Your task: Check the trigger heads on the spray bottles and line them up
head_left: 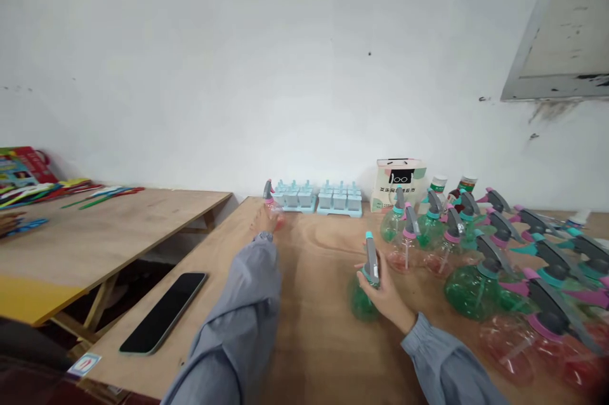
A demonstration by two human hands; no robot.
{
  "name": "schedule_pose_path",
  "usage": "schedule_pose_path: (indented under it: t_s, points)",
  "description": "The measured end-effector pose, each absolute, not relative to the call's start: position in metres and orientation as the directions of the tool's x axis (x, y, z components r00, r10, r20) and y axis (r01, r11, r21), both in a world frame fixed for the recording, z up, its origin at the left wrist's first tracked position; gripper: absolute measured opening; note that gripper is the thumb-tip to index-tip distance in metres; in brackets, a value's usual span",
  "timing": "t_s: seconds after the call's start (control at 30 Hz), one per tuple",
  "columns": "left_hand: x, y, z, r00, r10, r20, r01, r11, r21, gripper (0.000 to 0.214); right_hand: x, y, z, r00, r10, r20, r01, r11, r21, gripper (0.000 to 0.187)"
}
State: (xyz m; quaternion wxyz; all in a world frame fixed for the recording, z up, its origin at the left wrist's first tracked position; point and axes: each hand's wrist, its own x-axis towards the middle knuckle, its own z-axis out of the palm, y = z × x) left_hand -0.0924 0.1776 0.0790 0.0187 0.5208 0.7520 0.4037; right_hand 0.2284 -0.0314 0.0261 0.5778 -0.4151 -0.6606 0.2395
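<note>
My left hand [264, 219] reaches to the far left of the table and closes round a pink spray bottle [280, 222] with a grey trigger head. It stands beside the pale blue popsicle molds [297, 197]. Closer in, my right hand [384, 284] wraps the neck of a green spray bottle [363, 300], which has a grey and turquoise head. Just right of that hand begins a group of several more green and pink spray bottles, among them a green one [471, 291] and a pink one [509, 345].
A black phone [164, 313] lies on the wooden table [309, 348] at the left. Near the wall stand a second popsicle mold set [339, 200], a printed paper bag [397, 184] and white-capped bottles [467, 185]. Another table [157, 214] with colourful sticks is beyond a gap.
</note>
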Motion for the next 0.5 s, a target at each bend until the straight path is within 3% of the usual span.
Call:
schedule_pose_path:
  t_s: [0.17, 0.27, 0.37, 0.5]
  points:
    - [-0.074, 0.143, 0.056, -0.392, 0.825, 0.407, 0.793, 0.079, 0.604, 0.064, 0.234, -0.031, 0.030, -0.002, 0.824, 0.567, 0.326, 0.537, -0.778, 0.054]
    - [-0.061, 0.112, 0.032, -0.260, 0.827, 0.499, 0.759, -0.145, 0.635, 0.062, 0.240, -0.026, 0.032, 0.049, 0.801, 0.596, 0.339, 0.548, -0.764, 0.052]
    - [-0.044, 0.080, 0.003, -0.194, 0.761, 0.620, 0.550, -0.439, 0.710, 0.064, 0.244, -0.021, 0.033, 0.096, 0.790, 0.605, 0.322, 0.551, -0.770, 0.050]
    - [-0.016, 0.042, -0.023, -0.153, 0.732, 0.664, 0.465, -0.539, 0.702, 0.065, 0.246, -0.021, 0.033, 0.101, 0.789, 0.605, 0.280, 0.562, -0.779, 0.043]
